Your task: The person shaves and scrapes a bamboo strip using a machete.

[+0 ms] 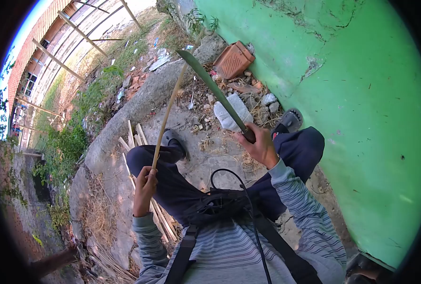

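Note:
My left hand (145, 187) is closed around the lower end of a long, thin bamboo strip (169, 109), which slants up and away over the ground. In my right hand (259, 147) is the dark handle of a machete (216, 90). Its long blade points up and to the left, and the tip comes close to the strip; whether they touch I cannot tell. More pale bamboo strips (159, 218) lie on the ground beside my left leg, partly hidden by my knee and forearm.
A green wall (357, 128) rises close on my right. Ahead lie a terracotta roof tile (234, 60), a white bag-like piece (233, 112) and rubble. A raised concrete edge (130, 111) curves along the left, with plants (66, 146) beyond. A black cable (241, 182) loops over my lap.

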Available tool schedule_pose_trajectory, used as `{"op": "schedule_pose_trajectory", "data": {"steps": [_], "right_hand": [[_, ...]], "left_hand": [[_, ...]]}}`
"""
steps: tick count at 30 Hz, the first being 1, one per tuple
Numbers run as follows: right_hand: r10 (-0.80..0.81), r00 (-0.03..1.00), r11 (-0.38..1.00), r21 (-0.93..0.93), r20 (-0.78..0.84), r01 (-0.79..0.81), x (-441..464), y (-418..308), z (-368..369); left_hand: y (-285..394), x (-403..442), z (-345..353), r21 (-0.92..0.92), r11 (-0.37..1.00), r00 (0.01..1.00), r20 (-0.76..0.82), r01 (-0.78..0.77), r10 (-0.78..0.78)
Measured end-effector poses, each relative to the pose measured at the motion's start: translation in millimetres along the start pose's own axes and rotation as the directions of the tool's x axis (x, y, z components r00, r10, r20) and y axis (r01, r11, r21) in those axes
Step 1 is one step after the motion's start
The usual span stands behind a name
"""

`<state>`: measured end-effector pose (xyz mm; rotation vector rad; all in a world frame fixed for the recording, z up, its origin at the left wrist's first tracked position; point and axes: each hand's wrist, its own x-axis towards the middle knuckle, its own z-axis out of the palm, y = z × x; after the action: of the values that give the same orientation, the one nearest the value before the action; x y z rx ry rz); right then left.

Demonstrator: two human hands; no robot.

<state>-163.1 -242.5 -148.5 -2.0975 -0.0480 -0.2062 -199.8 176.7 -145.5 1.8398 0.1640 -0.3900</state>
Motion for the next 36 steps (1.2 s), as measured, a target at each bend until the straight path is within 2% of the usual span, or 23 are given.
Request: {"op": "schedule_pose_trajectory", "data": {"steps": [2,7,9,11,16,19,21,23,25,29,30,31,33,34,36], "right_hand": [[-0.016,1.000,1.000,0.001,-0.010,0.016,-1.7,3.8,0.6],[-0.001,0.998,0.999,-0.035,0.059,0.003,-8.9,20.1,21.1],[0.014,0.999,1.000,-0.016,0.052,-0.013,-14.7,25.0,33.4],[0.026,0.998,1.000,-0.001,0.050,-0.026,-21.2,33.0,45.9],[-0.012,0.999,0.995,-0.100,-0.034,0.008,-32.6,43.4,54.5],[-0.018,0.999,0.996,-0.088,-0.028,0.015,-34.5,44.7,57.1],[-0.009,1.000,0.997,-0.079,-0.007,0.009,-35.3,48.7,63.2],[0.127,0.983,0.979,-0.178,0.133,-0.103,-34.8,57.1,70.2],[0.100,0.984,0.977,-0.204,0.144,-0.069,-36.3,73.9,87.0],[0.049,0.980,0.983,-0.183,0.194,-0.013,-43.8,101.1,117.1],[0.088,0.964,0.977,-0.209,0.251,-0.035,-43.9,102.2,120.5],[0.126,0.944,0.971,-0.235,0.305,-0.054,-43.2,103.0,124.5],[0.117,0.951,0.977,-0.205,0.286,-0.059,-48.5,101.8,137.5],[0.114,0.959,0.982,-0.174,0.258,-0.070,-50.9,102.0,142.4],[0.154,0.950,0.979,-0.175,0.270,-0.108,-55.4,103.5,149.2]], "left_hand": [[-3.9,3.8,6.6,-0.433,0.892,0.989,0.121,0.129,-0.084],[14.9,26.8,15.6,-0.419,0.897,0.989,0.098,0.143,-0.112],[32.9,31.3,28.0,-0.362,0.915,0.975,0.189,0.177,-0.113],[32.6,44.5,50.6,-0.377,0.905,0.970,0.206,0.199,-0.128],[-31.8,78.8,110.4,-0.466,0.872,0.959,0.282,0.153,-0.017],[-54.9,86.6,136.7,-0.533,0.804,0.950,0.287,0.263,-0.120],[-67.4,91.3,141.1,-0.532,0.799,0.947,0.292,0.279,-0.136],[-75.0,95.4,144.5,-0.485,0.793,0.912,0.353,0.370,-0.210],[-83.0,99.7,150.8,-0.469,0.795,0.907,0.354,0.384,-0.228],[-88.2,103.4,151.8,-0.285,0.905,0.930,0.283,0.316,-0.235],[-90.6,104.8,151.5,-0.216,0.937,0.939,0.273,0.273,-0.210],[-92.9,104.8,152.3,-0.224,0.936,0.940,0.267,0.273,-0.210],[-98.6,105.3,154.6,-0.026,0.983,0.967,0.185,0.182,-0.174],[-102.9,104.8,154.1,0.042,0.989,0.971,0.193,0.139,-0.144],[-104.8,97.2,152.8,0.072,0.985,0.969,0.181,0.156,-0.166]]}}
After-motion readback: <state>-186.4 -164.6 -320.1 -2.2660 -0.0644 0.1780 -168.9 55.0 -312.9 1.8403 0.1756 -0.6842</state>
